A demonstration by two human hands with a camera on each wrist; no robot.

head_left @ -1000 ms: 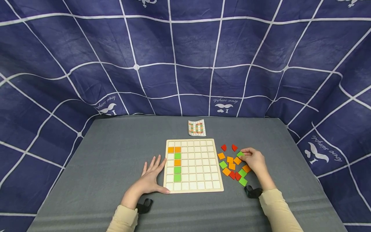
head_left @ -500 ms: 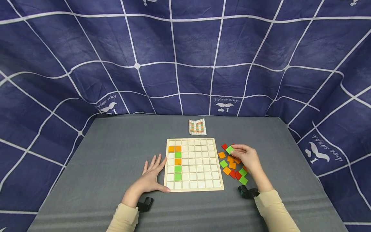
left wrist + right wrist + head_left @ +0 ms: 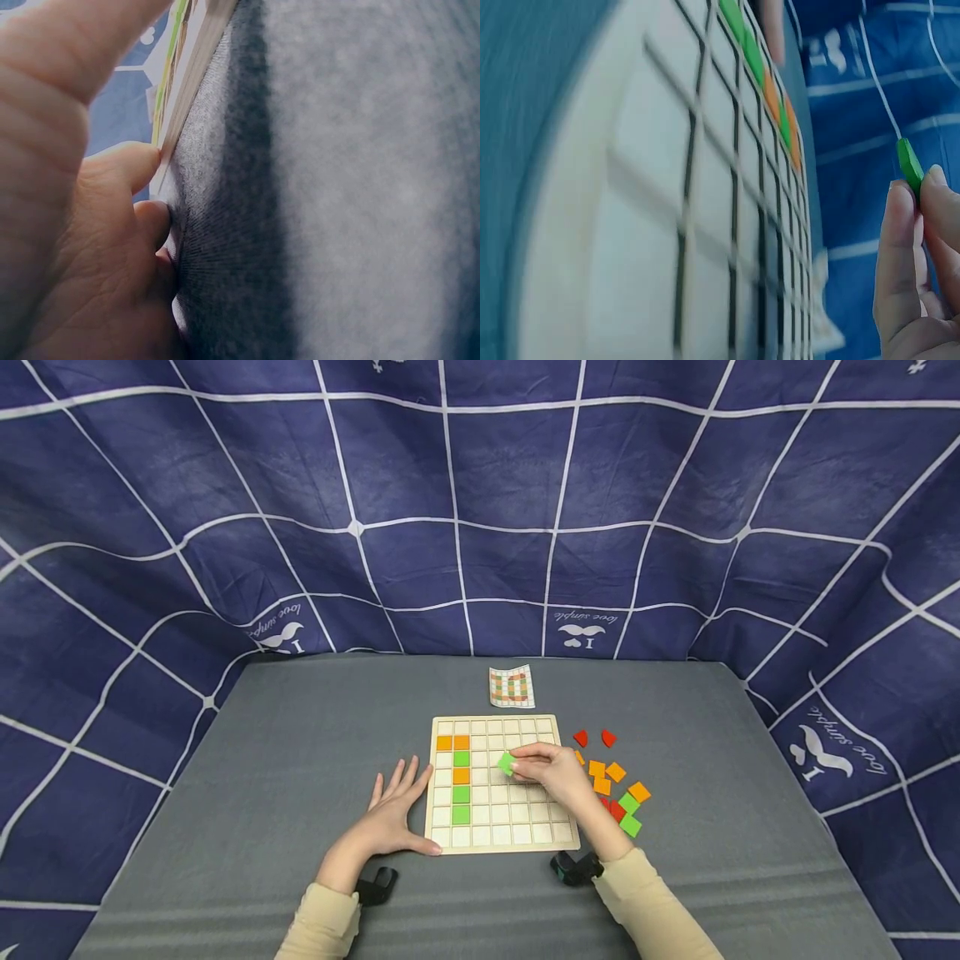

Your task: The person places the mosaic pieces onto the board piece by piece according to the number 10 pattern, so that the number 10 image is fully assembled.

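Observation:
A green square tile (image 3: 506, 764) is pinched between the thumb and fingertips of my right hand (image 3: 553, 772), above the middle of the pale wooden grid board (image 3: 502, 850). In the right wrist view the same green tile (image 3: 909, 166) shows edge-on, apart from the board. Spread out at the board's left edge, my left hand (image 3: 392, 817) touches it with thumb and forefinger. Orange tiles (image 3: 461, 775) and green tiles (image 3: 461, 815) fill several cells in the two leftmost columns. The left wrist view shows the fingers (image 3: 131, 166) against the board's edge.
Loose orange tiles (image 3: 616, 772), green tiles (image 3: 630, 825) and red pieces (image 3: 608, 738) lie right of the board, some hidden behind the right hand and forearm. A small patterned card (image 3: 512, 687) lies beyond the board. Grey cloth (image 3: 337, 710) covers the table, with a blue curtain (image 3: 510, 485) behind.
My right hand has lifted the green tile from the loose pieces and carried it left over the board. The left hand has stayed at the board's edge.

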